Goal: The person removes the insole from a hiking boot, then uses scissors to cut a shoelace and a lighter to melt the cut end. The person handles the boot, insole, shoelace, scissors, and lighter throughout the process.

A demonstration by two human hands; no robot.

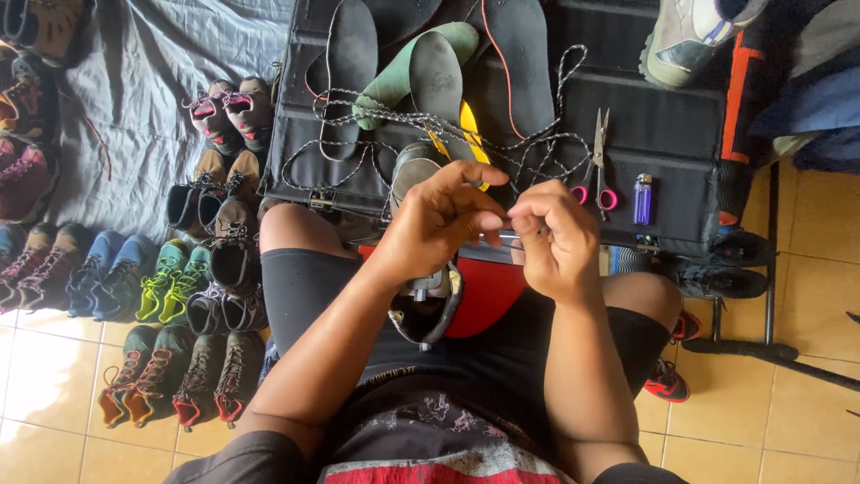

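My left hand point(441, 220) and my right hand point(557, 237) meet above my lap, fingertips pinched together on the end of a speckled shoelace point(502, 231). The lace point(430, 119) runs back in loose loops over a black case. A grey and black shoe point(428, 300) lies on my lap between my thighs, partly hidden under my left hand. A red pad point(484, 296) sits under the shoe.
The black case point(663, 116) carries several insoles point(351, 54), pink-handled scissors point(597, 170) and a purple lighter point(642, 199). Rows of shoes point(179, 287) line the floor at left. A light sneaker point(690, 36) sits top right. A black stand point(761, 345) is at right.
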